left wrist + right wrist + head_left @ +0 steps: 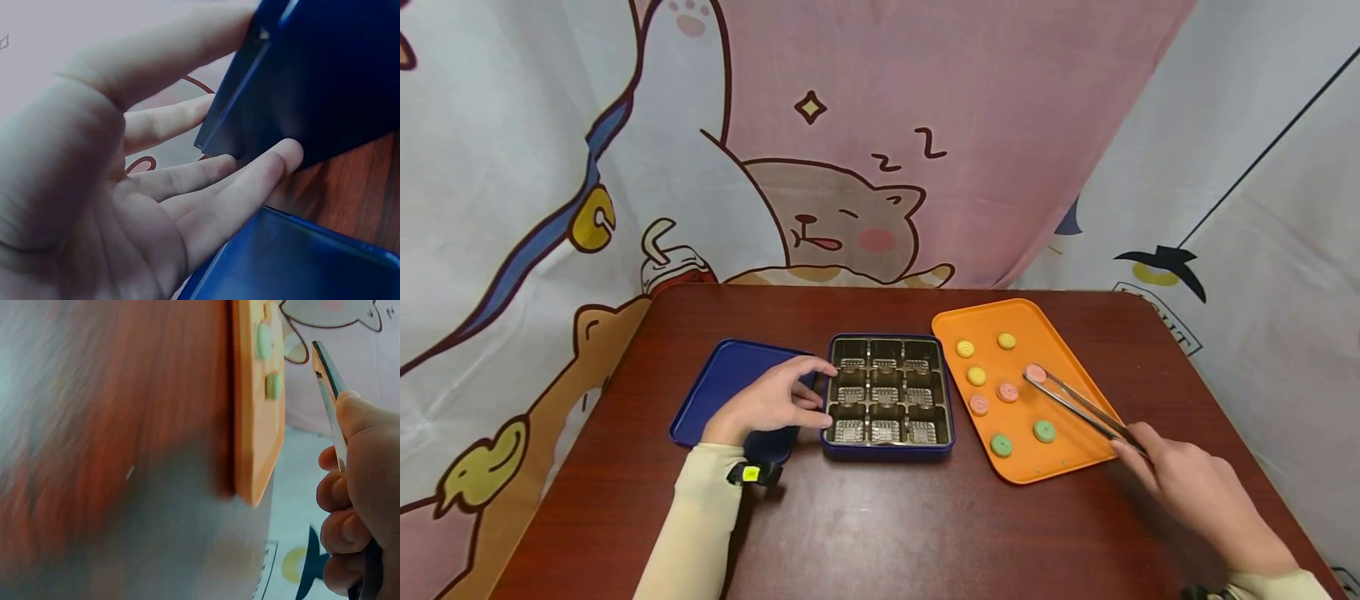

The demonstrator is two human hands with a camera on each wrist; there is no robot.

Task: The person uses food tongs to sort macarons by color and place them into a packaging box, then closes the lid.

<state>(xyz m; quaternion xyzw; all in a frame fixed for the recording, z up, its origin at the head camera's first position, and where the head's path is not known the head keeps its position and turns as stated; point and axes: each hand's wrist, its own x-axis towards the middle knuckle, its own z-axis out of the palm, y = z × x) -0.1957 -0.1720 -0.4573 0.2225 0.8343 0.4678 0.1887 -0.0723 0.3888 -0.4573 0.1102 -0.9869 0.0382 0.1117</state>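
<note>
In the head view, my left hand (pixel 772 400) rests its thumb and fingertips against the left side of a blue box (pixel 887 452). Inside the box, a shiny plastic insert (pixel 886 406) is divided into several bare compartments. My left wrist view shows the fingers fairly straight along the box's dark blue wall (pixel 337 81). My right hand (pixel 1198 487) grips metal tongs (pixel 1086 414), fingers curled round them in the right wrist view. The tongs' tips are at a pink round cookie (pixel 1035 372) over the orange tray (pixel 1060 462).
Two more pink cookies (pixel 1007 392), three yellow cookies (pixel 976 376) and two green cookies (pixel 1002 446) lie on the tray, right of the box. A flat blue lid (pixel 730 375) lies partly under my left hand. A printed cloth (pixel 1037 125) hangs behind the brown table (pixel 865 533).
</note>
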